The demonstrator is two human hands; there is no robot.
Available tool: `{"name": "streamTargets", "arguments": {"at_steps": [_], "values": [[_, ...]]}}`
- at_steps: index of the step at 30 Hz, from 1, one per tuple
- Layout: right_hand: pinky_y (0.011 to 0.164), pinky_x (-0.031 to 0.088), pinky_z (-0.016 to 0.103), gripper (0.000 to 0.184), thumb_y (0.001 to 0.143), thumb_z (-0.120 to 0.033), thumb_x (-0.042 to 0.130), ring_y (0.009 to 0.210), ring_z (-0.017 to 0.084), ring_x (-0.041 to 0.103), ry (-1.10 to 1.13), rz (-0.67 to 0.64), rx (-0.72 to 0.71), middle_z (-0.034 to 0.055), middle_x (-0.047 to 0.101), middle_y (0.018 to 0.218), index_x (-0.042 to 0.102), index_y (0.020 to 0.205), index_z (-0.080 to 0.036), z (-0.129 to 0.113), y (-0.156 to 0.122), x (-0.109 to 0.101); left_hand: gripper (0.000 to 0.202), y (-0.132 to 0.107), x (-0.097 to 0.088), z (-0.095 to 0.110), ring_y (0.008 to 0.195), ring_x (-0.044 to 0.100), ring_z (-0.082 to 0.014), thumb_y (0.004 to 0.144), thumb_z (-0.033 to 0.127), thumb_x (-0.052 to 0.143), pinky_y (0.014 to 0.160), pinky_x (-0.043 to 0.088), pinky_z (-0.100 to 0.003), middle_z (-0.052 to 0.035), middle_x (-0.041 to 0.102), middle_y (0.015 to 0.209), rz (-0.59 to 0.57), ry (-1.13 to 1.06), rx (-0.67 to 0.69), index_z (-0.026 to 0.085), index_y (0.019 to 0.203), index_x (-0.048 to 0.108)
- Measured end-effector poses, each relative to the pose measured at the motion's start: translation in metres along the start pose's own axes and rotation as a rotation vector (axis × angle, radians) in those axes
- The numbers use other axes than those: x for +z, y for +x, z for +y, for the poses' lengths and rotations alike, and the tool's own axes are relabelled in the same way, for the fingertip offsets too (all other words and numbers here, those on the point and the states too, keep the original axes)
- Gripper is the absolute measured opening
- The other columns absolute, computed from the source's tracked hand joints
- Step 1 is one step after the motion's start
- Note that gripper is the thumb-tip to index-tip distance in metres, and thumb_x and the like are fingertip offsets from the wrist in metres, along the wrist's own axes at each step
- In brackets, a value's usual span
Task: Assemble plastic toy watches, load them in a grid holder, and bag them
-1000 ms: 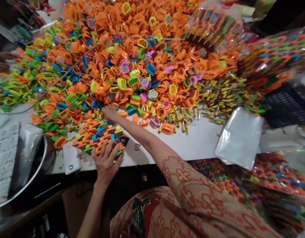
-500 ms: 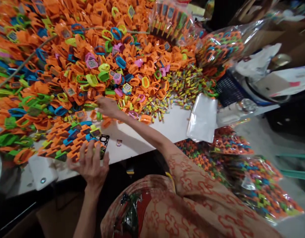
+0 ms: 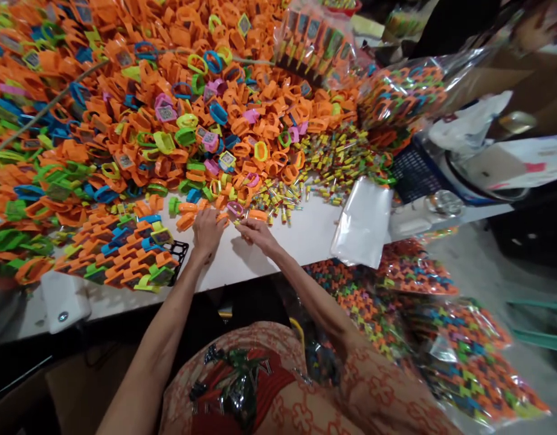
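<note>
One block of toy watches (image 3: pixel 128 251) stands just beside my left forearm (image 3: pixel 163 329); a careless swing could skew it | left hand (image 3: pixel 208 232), right hand (image 3: pixel 257 234) curled, grip I can't tell; slack fingers could drop something | loose pile (image 3: pixel 269 124) beyond: brushing it could start a slide

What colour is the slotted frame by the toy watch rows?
The slotted frame is black, best seen in the head view.
</note>
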State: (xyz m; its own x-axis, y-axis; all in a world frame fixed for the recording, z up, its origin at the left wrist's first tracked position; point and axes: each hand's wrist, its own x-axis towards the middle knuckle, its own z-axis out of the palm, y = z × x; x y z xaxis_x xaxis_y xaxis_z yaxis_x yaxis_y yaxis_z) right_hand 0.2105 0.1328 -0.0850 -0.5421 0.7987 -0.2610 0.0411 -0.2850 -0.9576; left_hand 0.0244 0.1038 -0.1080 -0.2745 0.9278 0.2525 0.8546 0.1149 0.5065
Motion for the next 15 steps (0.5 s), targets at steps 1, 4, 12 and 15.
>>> {"name": "streamTargets", "arguments": {"at_steps": [1,4,12,15], "values": [[0.051,0.033,0.024,0.039,0.079,-0.055,0.071,0.053,0.009,0.044,-0.046,0.029,-0.014,-0.0061,0.051,0.062,0.064,0.088,-0.018,-0.001,0.001,0.0,0.013,-0.005,-0.002,-0.001,0.104,0.063,-0.0286,0.088,0.033,0.066,0.1,0.05,-0.045,-0.01,0.07,0.095,0.013,-0.057,-0.014,0.021,0.083,0.062],[0.056,0.036,0.023,0.032,0.083,-0.045,0.07,0.058,0.01,0.047,-0.168,0.066,-0.095,-0.0065,0.051,0.064,0.066,0.098,-0.018,-0.006,0.0,-0.001,0.025,-0.029,-0.011,0.002,0.104,0.064,-0.0247,0.083,0.039,0.071,0.093,0.054,-0.04,-0.0084,0.068,0.102,0.019,-0.332,-0.058,0.022,0.076,0.054],[0.055,0.037,0.024,0.029,0.087,-0.043,0.065,0.058,0.01,0.046,-0.178,-0.206,-0.139,-0.0028,0.057,0.069,0.072,0.092,-0.015,-0.015,-0.027,0.009,0.041,-0.078,-0.037,0.024,0.072,0.061,-0.0154,0.075,0.056,0.077,0.062,0.051,-0.027,-0.0019,0.068,0.086,-0.052,-0.704,-0.289,0.02,0.089,0.061],[0.055,0.038,0.024,0.03,0.087,-0.043,0.065,0.058,0.01,0.046,-0.203,-0.235,-0.133,-0.0027,0.056,0.067,0.073,0.092,-0.015,-0.019,-0.034,0.01,0.037,-0.084,-0.047,0.024,0.074,0.062,-0.0164,0.08,0.056,0.075,0.069,0.052,-0.028,-0.0012,0.068,0.08,-0.042,-0.555,-0.136,0.021,0.083,0.063]]}}
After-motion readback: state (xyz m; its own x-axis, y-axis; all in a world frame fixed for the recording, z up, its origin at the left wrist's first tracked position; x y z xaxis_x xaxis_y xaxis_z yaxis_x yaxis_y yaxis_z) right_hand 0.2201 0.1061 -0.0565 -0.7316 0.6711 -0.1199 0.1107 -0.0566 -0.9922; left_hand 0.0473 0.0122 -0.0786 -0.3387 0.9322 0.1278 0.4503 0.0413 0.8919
